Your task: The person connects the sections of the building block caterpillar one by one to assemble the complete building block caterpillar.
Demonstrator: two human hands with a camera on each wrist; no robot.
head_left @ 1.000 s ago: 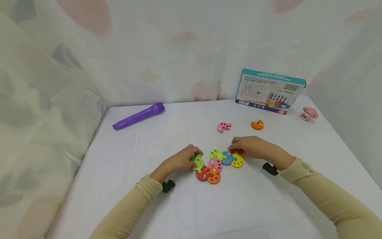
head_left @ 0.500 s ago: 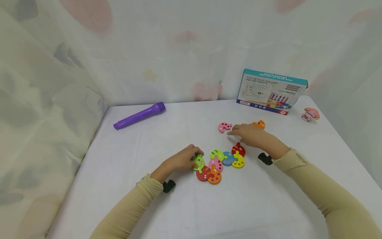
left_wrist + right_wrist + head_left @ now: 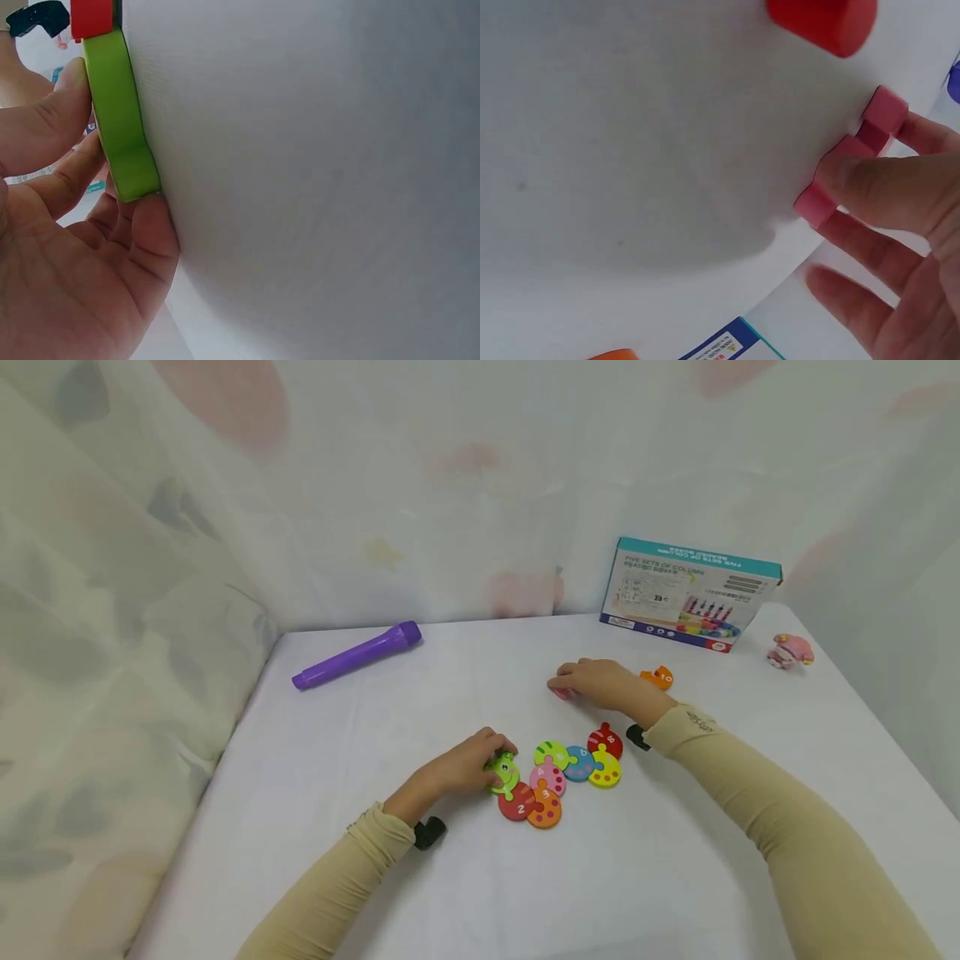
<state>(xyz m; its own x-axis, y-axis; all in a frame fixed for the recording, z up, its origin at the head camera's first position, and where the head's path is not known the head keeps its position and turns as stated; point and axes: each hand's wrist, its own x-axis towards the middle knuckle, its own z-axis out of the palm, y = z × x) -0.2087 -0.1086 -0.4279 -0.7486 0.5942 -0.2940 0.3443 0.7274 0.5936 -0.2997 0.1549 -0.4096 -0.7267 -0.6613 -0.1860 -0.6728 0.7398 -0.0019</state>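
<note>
A chain of joined, numbered caterpillar puzzle pieces lies mid-table, its red 8 piece [image 3: 604, 741] at the right end. At the left end is the green caterpillar head piece [image 3: 505, 774], which my left hand [image 3: 465, 766] holds by its edge. In the left wrist view, thumb and fingers grip the green head piece [image 3: 118, 112] flat on the cloth. Farther back, my right hand [image 3: 600, 682] pinches a pink puzzle piece [image 3: 562, 692], mostly covered by the fingers in the head view. The right wrist view has the thumb on the pink piece's edge [image 3: 847, 154].
An orange 10 piece [image 3: 657, 677] lies behind the right forearm. A purple toy microphone [image 3: 358, 656] rests at the back left. A bead set box [image 3: 690, 596] stands at the back right, with a small pink figurine [image 3: 791, 651] beside it.
My right hand has left the red 8 piece, moved back and left, and taken hold of the pink piece. My left hand stays on the green head piece.
</note>
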